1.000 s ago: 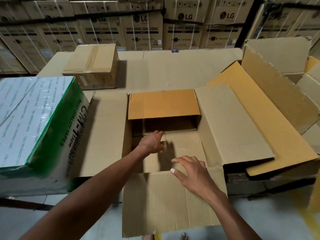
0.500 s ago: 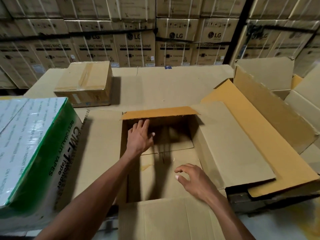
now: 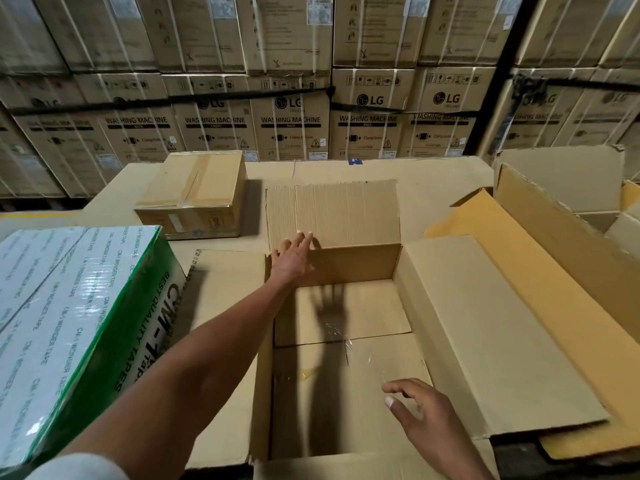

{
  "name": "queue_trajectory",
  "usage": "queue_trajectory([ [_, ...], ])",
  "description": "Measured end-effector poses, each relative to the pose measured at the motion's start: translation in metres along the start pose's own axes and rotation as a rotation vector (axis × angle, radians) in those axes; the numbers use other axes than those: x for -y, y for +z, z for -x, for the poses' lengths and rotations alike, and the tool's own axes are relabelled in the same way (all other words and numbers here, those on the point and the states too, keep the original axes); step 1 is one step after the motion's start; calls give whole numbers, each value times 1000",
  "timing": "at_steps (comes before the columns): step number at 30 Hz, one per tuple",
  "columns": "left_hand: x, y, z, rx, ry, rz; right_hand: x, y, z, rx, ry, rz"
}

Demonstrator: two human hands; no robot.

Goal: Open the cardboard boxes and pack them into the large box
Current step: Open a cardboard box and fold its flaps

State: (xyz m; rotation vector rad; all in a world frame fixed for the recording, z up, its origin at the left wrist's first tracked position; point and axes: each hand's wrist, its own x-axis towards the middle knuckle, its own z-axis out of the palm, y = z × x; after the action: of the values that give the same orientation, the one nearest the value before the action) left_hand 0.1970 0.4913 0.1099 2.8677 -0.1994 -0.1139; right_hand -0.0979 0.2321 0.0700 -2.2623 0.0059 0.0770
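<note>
Open box on a cardboard-covered bench, walled in by stacked washing-machine cartons.

The cardboard-covered surface (image 3: 433,174) stands before the washing-machine cartons (image 3: 291,126); a taped small box (image 3: 194,195) sits at its back left and a green-wrapped tape pack (image 3: 69,323) nearer on the left. The large box (image 3: 346,375) lies in the middle, top open, side flaps spread flat, its far flap (image 3: 339,213) standing upright. The left hand (image 3: 291,258) presses straight fingers against that flap's base. The right hand (image 3: 420,410) hovers over the box's near right corner, fingers loosely spread, holding nothing.
</note>
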Motion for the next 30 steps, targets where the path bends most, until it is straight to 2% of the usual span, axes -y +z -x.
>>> queue_trajectory([
  [6,6,24,-8,36,-44,89,-5,-6,5,-53,37,-22],
  [14,-2,12,15,61,-40,186,5,-10,7,-75,33,-119],
  [17,-7,13,68,14,-73,247,7,-13,3,-59,23,-165],
  [24,-33,45,271,-152,-146,542,9,-28,-4,43,-30,-202],
  [27,-43,54,332,-312,-279,610,2,-36,-1,76,-43,-205],
  [30,-48,67,377,-521,-453,568,-7,-44,3,102,-44,-193],
])
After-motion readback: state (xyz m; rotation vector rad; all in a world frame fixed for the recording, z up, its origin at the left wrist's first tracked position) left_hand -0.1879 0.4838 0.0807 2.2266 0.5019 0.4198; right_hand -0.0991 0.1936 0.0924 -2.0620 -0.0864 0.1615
